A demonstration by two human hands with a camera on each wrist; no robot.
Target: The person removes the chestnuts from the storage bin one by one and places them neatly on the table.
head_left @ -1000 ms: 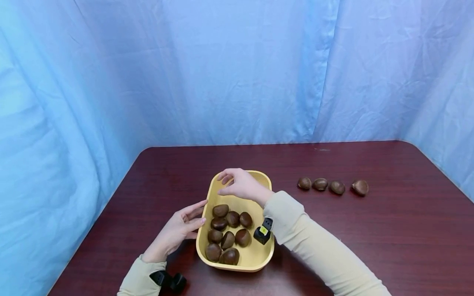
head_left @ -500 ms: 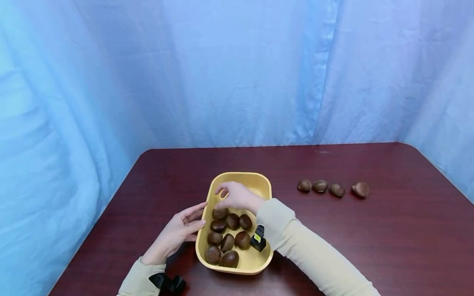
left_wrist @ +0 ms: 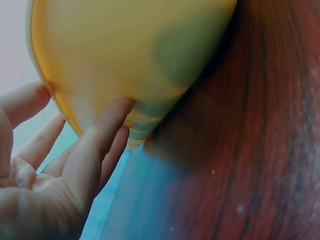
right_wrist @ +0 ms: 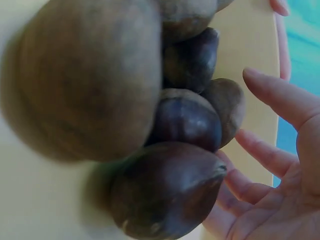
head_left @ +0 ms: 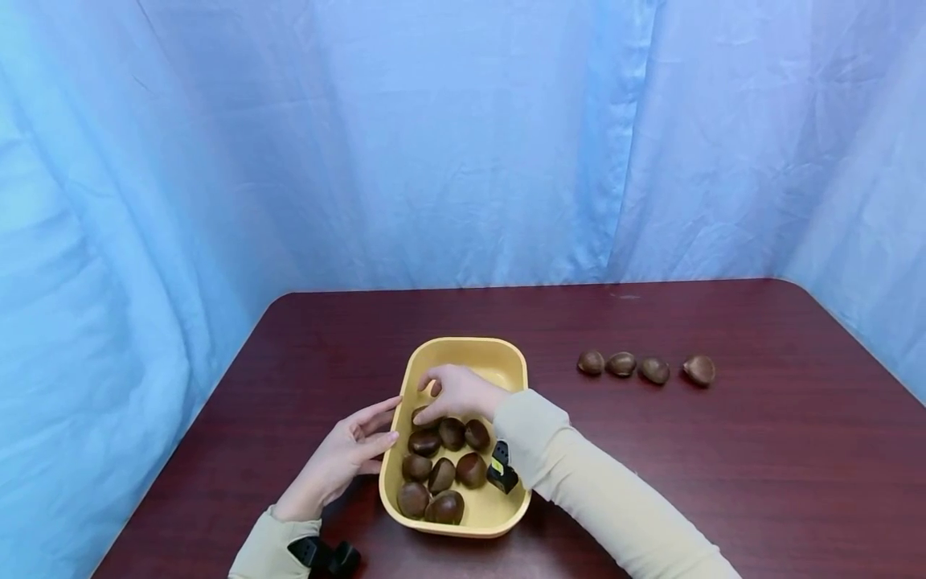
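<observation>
A yellow rectangular bin (head_left: 495,498) holds several brown chestnuts (head_left: 471,470) in its left and near part. My left hand (head_left: 347,458) rests against the bin's left side, fingertips at the rim and outer wall; the left wrist view shows its fairly straight fingers (left_wrist: 102,132) on the wall. Inside the bin, my right hand (head_left: 463,392) reaches down over the farthest chestnut (head_left: 422,416), partly covering it. In the right wrist view the thumb and loosely bent fingers of my right hand (right_wrist: 285,165) spread beside that chestnut (right_wrist: 230,107), its thumb tip slightly apart from it.
To the right of the bin, three chestnuts (head_left: 621,364) lie in a row on the dark red wooden table (head_left: 723,466), and another chestnut (head_left: 699,371) lies a little farther right. Blue curtains (head_left: 463,145) hang behind the table and along its sides.
My right hand has come down and nearer from the far part of the bin to the farthest chestnut. My left hand keeps its place at the bin's side.
</observation>
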